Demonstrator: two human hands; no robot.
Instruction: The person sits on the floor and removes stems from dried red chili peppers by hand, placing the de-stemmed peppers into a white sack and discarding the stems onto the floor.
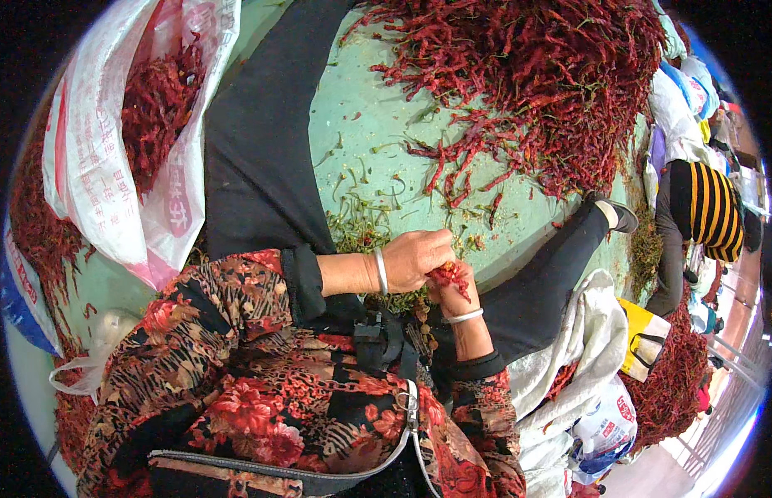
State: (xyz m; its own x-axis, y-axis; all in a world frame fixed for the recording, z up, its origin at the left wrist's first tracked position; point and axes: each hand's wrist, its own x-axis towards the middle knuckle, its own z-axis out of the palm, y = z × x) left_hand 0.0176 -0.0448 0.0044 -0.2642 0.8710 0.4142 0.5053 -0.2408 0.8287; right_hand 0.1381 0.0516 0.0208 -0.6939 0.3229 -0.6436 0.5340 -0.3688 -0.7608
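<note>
In front of my body, my right hand (455, 287) is closed around a small bunch of dried red chili peppers (447, 277), which stick out over its wrist side. My left hand (418, 259) meets it from the left, fingers curled in at the top of the bunch; what lies between its fingertips is hidden. Each wrist wears a pale bangle. Just beyond and below both hands, green chili stems (359, 229) are strewn on the pale green floor (361, 99). A large heap of dried red chili peppers (522, 75) spreads farther out, with single peppers scattered along its near edge.
An open woven plastic sack (90, 168) holding red chilies stands left of my outstretched leg (261, 149). My other leg (541, 267) reaches right. White sacks (579, 336), a yellow-and-white bag (642, 339) and another chili heap (669, 373) lie right. A person in a striped top (712, 211) is beyond.
</note>
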